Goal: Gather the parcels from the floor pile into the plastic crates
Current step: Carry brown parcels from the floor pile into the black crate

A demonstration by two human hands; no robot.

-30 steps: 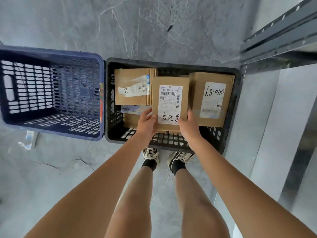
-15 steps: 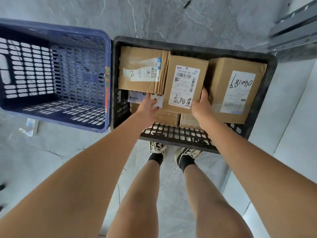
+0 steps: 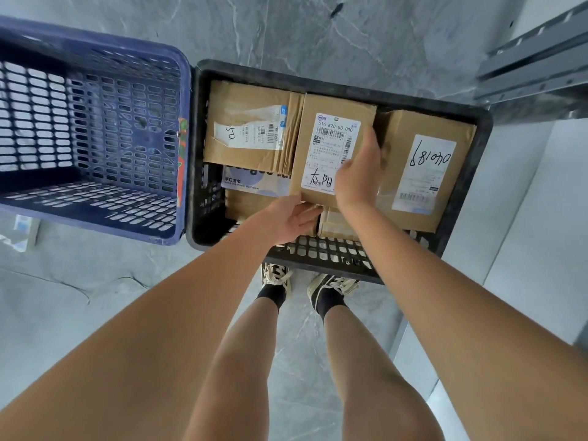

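Note:
A black plastic crate (image 3: 334, 253) on the floor holds several cardboard parcels. The middle parcel (image 3: 321, 122), with a white label reading 516 K20-00 030, lies between a left parcel (image 3: 248, 122) and a right parcel (image 3: 401, 148) with handwritten digits. My right hand (image 3: 359, 173) lies over the middle parcel's right edge, thumb across the label and fingers along the side. My left hand (image 3: 291, 216) holds its near left corner, fingers tucked under. Below lie a blue-and-white pack (image 3: 251, 181) and more brown boxes (image 3: 334, 224).
A blue plastic crate (image 3: 95, 122) with nothing in it stands against the black crate's left side. A grey metal rack (image 3: 534, 58) runs along the upper right. A paper scrap (image 3: 22, 230) lies on the marble floor at left. My shoes (image 3: 276, 276) stand just before the black crate.
The view has closed in on the black crate. My right hand slid from the parcel's near right corner up onto its right edge and label. My left hand moved under the near left corner.

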